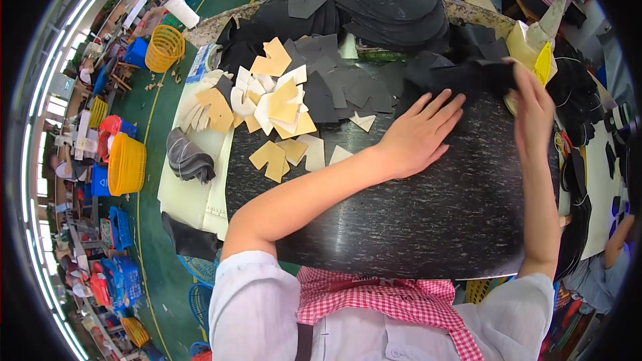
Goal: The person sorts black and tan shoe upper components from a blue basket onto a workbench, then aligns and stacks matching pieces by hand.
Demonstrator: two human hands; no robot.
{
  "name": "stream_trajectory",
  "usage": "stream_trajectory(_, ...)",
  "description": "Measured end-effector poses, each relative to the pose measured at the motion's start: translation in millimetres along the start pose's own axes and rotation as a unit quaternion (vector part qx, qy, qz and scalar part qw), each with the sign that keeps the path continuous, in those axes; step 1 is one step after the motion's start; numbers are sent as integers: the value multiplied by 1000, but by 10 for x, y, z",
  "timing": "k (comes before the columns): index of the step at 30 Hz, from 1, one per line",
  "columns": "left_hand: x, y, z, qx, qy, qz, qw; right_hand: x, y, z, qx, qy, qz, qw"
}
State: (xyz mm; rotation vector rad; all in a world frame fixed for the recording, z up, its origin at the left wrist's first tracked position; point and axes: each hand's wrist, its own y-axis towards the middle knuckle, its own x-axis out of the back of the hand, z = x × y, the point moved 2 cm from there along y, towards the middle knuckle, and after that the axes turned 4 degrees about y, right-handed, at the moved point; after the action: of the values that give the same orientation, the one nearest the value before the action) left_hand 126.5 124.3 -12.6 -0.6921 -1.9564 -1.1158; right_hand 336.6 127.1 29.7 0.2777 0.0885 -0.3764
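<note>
My left hand (422,137) lies on the dark speckled tabletop (401,227), fingers stretched and a little apart, holding nothing. Just beyond its fingertips is a black cut piece of sheet material (478,77). My right hand (533,99) pinches the right end of that piece, slightly lifted and blurred. Left of my left hand, tan and white cut pieces (271,120) with notched shapes lie in a loose heap. Flat dark grey cut pieces (361,87) spread out behind the heap.
A tall stack of rounded black pieces (394,7) stands at the table's far side. A grey rolled bundle (189,155) and a pale glove (197,108) lie at the left edge. Yellow scissors-like plastic (542,63) sits at far right. Yellow baskets (127,164) stand on the green floor.
</note>
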Motion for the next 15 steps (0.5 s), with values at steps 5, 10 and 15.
stream_trajectory(5, 450, -307, 272, 25, -39, -49, 998, -336, -1295, 299, 106, -412, 415, 804)
stream_trajectory(10, 482, -576, -19, 151, -453, 92, 874, -234, -1202, 265, 246, -278, 353, 859)
stream_trajectory(15, 199, -805, -403, 309, -647, 35, 696, -417, -1100, 267, 226, -291, 300, 880)
